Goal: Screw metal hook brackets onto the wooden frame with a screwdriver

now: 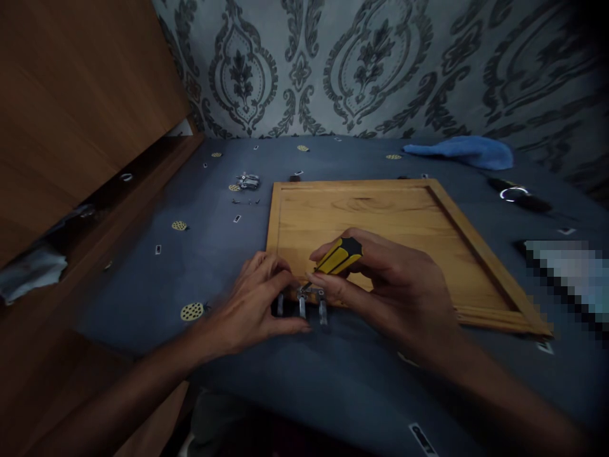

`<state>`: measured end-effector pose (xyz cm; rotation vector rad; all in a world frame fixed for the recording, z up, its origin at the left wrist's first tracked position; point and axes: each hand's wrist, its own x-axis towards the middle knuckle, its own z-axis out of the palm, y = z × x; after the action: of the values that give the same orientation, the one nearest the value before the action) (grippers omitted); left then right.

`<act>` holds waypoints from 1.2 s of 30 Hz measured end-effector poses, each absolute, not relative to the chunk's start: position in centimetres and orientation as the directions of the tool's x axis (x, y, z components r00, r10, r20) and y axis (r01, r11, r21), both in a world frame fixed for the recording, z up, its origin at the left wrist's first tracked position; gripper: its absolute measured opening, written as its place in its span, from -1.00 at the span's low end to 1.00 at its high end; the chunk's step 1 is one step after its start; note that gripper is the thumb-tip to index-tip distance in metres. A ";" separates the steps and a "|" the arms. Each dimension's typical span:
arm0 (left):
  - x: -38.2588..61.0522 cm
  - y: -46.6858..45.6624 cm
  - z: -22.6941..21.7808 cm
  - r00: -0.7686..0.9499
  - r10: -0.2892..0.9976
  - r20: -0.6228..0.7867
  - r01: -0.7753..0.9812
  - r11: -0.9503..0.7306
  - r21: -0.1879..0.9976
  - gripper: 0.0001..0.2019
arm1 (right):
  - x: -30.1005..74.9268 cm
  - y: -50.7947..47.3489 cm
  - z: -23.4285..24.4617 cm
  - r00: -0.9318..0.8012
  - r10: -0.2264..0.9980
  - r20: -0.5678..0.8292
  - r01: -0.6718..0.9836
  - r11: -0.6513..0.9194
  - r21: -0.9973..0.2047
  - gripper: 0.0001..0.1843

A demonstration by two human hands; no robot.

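Note:
A framed wooden panel (380,216) lies on the dark blue patterned cloth. At its near left edge sits a metal fitting with three silver prongs (302,307) pointing towards me. My left hand (252,301) is closed around the left side of this fitting, fingers above and thumb below. A screwdriver (339,256) with a yellow and black handle is pinched in my right hand (404,279). It tilts down to the left, its tip at a screw spot on the fitting. My fingers partly hide the contact.
Small metal parts (248,181) and several screws (246,202) lie beyond the panel's left corner. A blue cloth (466,152) and a dark object with a shiny ring (516,193) lie at the right. A wooden cabinet (85,95) bounds the left side; patterned wallpaper (299,70) rises behind.

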<state>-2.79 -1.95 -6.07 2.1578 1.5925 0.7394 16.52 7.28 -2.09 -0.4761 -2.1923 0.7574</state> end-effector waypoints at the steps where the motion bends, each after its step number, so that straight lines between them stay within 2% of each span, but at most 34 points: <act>1: -2.8 -2.0 -6.1 0.229 0.953 0.199 0.767 -0.302 0.565 -0.60 | 16.5 7.3 -2.1 -0.644 0.541 0.541 0.096 0.759 -0.644 -0.74; 8: -2.9 -2.0 -6.3 0.229 0.951 0.210 0.772 -0.308 0.555 -0.58 | 16.6 7.4 -2.1 -0.647 0.518 0.560 0.100 0.785 -0.611 -0.74; 18: -2.8 -1.9 -6.1 0.231 0.951 0.204 0.783 -0.306 0.542 -0.60 | 16.8 7.2 -2.4 -0.616 0.495 0.613 0.098 0.820 -0.564 -0.90; 30: -2.7 -2.1 -6.3 0.232 0.946 0.228 0.773 -0.321 0.547 -0.61 | 16.3 7.0 -2.6 -0.607 0.436 0.664 0.094 0.869 -0.485 -0.85; 32: -2.7 -2.1 -6.3 0.226 0.948 0.223 0.775 -0.314 0.549 -0.60 | 16.3 6.9 -2.5 -0.590 0.453 0.669 0.095 0.861 -0.500 -0.83; 36: -2.7 -2.0 -6.2 0.214 0.957 0.195 0.783 -0.287 0.551 -0.57 | 16.5 6.7 -1.9 -0.456 0.562 0.690 0.084 0.799 -0.595 -0.73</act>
<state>-2.71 -1.99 -6.17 2.1605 1.6266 0.7278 16.50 6.66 -1.95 -0.4817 -1.9893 0.6033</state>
